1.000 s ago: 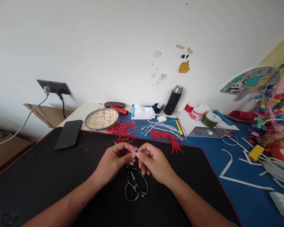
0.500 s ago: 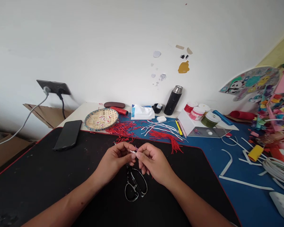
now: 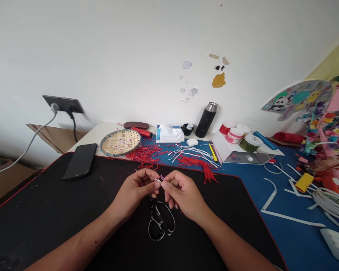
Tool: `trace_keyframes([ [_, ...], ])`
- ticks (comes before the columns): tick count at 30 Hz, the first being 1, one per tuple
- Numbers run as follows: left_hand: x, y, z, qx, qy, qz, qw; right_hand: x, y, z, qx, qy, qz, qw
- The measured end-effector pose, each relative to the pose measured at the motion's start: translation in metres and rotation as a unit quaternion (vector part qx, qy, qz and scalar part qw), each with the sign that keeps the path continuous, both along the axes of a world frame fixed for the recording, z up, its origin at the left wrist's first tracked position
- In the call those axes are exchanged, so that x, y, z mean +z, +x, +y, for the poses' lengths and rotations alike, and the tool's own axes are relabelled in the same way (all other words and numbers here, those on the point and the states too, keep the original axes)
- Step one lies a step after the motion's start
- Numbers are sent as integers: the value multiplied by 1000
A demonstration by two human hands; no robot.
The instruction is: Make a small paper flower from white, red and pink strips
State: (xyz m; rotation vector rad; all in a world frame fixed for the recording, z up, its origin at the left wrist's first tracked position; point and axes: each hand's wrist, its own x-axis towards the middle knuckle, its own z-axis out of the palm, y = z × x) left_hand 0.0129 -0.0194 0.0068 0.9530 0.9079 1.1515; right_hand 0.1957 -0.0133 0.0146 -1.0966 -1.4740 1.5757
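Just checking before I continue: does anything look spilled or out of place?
Yes, mildly: red strands lie scattered beside the basket, some straying over the edge of the mat, unlike the neater bunch to their right. Nothing looks toppled.

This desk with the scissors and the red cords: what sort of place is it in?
Probably a craft corner, perhaps at home. Scissors lie on a black mat, short red cords are bunched behind it, and a shallow woven basket holds small bits.
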Motion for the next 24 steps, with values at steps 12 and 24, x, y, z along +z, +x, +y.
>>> trace_keyframes([
  [12,5,-1,3,10,-23,-19,1000,-2,0,0,-2,-3,12,1000],
  [24,0,-4,3,-23,-59,-38,997,-4,1,1,14,-5,5,1000],
])
